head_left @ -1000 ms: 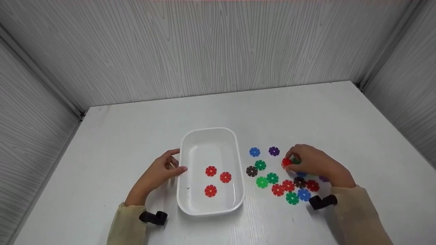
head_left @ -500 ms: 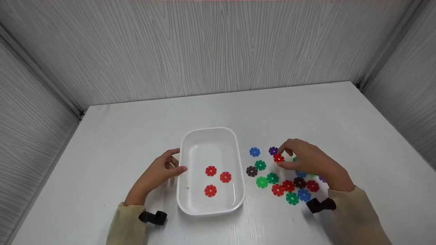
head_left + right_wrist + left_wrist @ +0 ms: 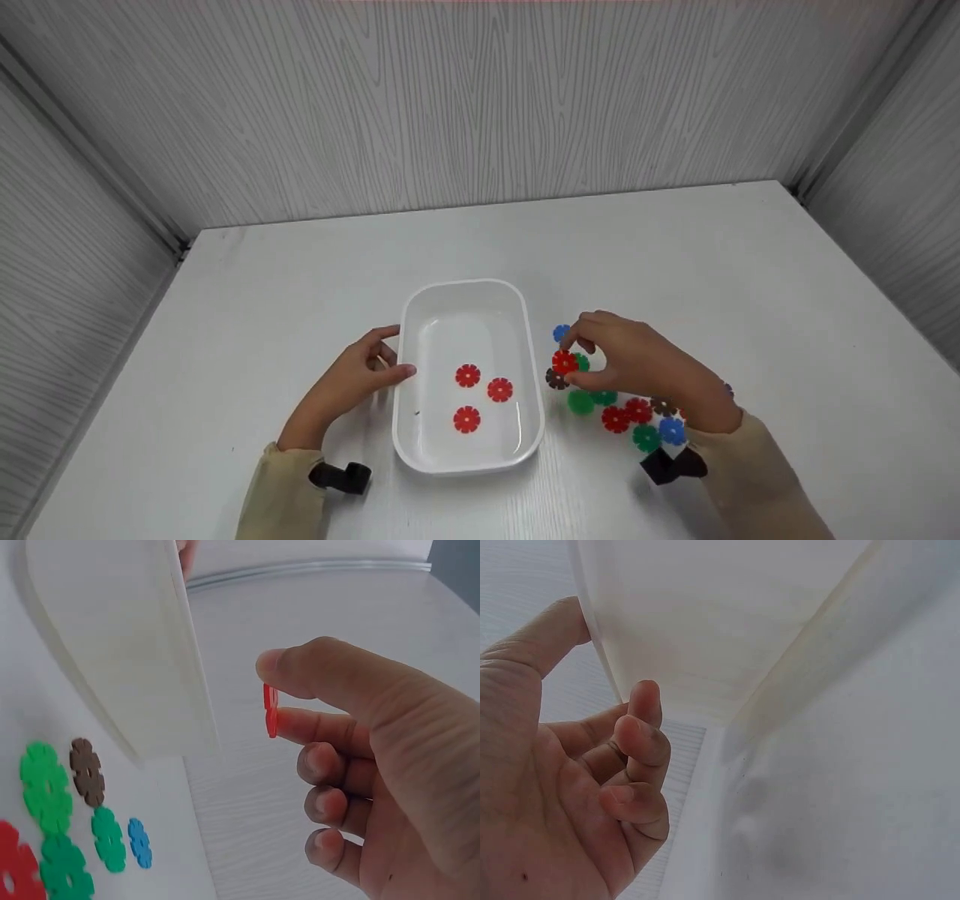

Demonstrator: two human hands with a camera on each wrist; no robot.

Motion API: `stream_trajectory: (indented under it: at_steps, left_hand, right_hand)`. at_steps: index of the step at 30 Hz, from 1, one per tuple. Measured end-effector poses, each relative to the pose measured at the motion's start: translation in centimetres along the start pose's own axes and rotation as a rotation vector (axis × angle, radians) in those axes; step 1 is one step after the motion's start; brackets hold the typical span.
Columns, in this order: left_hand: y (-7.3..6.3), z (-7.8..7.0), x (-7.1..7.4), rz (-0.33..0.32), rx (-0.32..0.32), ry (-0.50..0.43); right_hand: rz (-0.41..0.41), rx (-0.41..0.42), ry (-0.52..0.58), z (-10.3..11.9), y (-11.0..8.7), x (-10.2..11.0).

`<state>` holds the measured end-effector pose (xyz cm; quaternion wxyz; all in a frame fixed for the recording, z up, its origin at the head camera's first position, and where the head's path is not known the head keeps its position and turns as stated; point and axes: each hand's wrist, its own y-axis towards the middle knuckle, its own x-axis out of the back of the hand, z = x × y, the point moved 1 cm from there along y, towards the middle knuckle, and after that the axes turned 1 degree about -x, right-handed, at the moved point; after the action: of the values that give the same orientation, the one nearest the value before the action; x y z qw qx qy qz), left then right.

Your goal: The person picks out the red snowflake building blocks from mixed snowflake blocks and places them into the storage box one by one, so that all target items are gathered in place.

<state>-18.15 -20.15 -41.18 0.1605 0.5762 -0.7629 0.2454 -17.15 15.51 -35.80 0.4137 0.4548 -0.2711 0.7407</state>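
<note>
My left hand (image 3: pixel 351 381) holds the left side of a white plastic tray (image 3: pixel 469 466), the thumb over its rim. In the left wrist view the other fingers (image 3: pixel 641 746) are bent beside the tray's outer wall. Three red notched plastic discs (image 3: pixel 467 375) lie inside the tray. Just right of the tray, my right hand (image 3: pixel 630 356) pinches another red notched disc (image 3: pixel 565 363) between thumb and index finger. The right wrist view shows this disc (image 3: pixel 271 720) edge-on, raised above the table, with the remaining fingers curled loosely.
Loose discs lie on the white table (image 3: pixel 315 277) right of the tray, among them a brown disc (image 3: pixel 556 379), a light green disc (image 3: pixel 580 403), a blue disc (image 3: pixel 673 430) and several red ones (image 3: pixel 616 419). My right forearm hides some. Grey wood-grain panels (image 3: pixel 480 105) enclose the table.
My right hand has lifted the red disc out of the scattered pile and carried it left, close to the tray's right side. The left hand has stayed on the tray.
</note>
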Motion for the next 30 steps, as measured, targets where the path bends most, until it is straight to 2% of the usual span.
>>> stream_trajectory:
  at_steps: [6,14,23,30]
  left_hand:
    - [0.2,0.1,0.0,0.002,-0.008,-0.002]
    - [0.3,0.2,0.1,0.001,-0.01,-0.005]
    - [0.2,0.2,0.1,0.008,-0.021,-0.014]
    - [0.3,0.2,0.0,0.006,-0.018,-0.012]
  right_hand:
    - [0.024,0.102,-0.004,2.5,0.7,-1.4]
    - [0.096,0.137,-0.002,4.4,1.5,-2.9]
    - [0.152,0.17,-0.011,4.7,1.7,-4.1]
    - [0.124,0.231,-0.027,4.6,1.6,-4.4]
